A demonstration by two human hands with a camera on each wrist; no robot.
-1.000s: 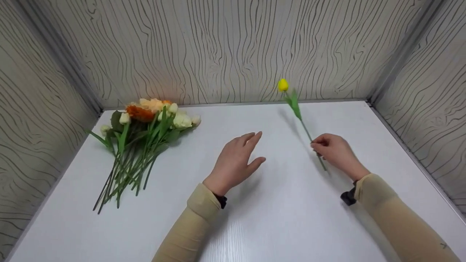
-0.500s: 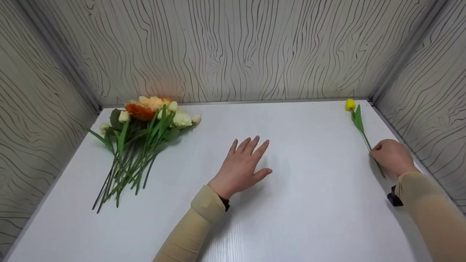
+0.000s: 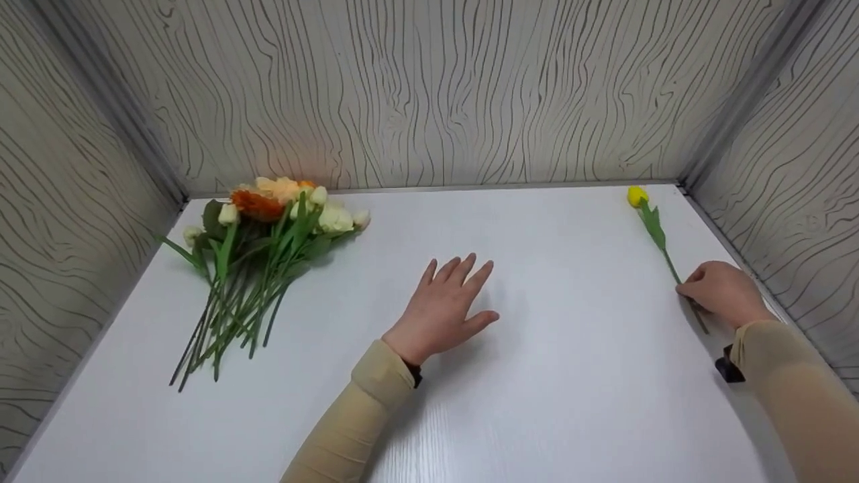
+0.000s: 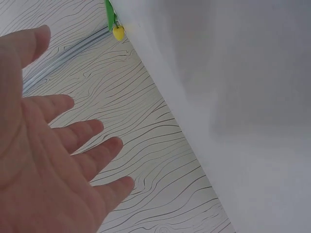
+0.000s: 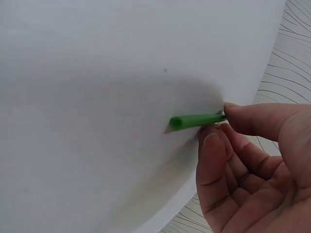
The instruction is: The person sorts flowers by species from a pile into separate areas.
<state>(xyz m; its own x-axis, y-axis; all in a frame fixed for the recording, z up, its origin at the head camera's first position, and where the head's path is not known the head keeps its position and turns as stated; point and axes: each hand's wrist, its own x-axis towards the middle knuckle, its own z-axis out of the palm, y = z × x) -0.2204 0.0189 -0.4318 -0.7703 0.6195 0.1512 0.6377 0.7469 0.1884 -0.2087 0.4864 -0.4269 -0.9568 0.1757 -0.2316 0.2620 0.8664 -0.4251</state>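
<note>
At the table's right side my right hand [image 3: 725, 294] pinches the green stem of a yellow tulip [image 3: 637, 196] between thumb and fingers. The tulip lies slanted, its bloom toward the back right corner and its leaf [image 3: 652, 227] below the bloom. In the right wrist view the cut end of the stem [image 5: 194, 121] sticks out past my fingertips, close over the white surface. My left hand [image 3: 439, 312] hovers over the middle of the table, palm down, fingers spread and holding nothing. The left wrist view shows its extended fingers [image 4: 87, 133] and the tulip's bloom far off.
On the left of the white table [image 3: 537, 416] lies a bunch of flowers [image 3: 262, 241], with orange, peach and cream blooms at the back and long green stems toward the front. Wood-grain patterned panels [image 3: 429, 94] enclose the table at the back and both sides.
My right hand has carried the tulip from right of centre to the right side and lowered it; lately the bloom has swung slightly left. My left hand has spread its fingers and turned palm down.
</note>
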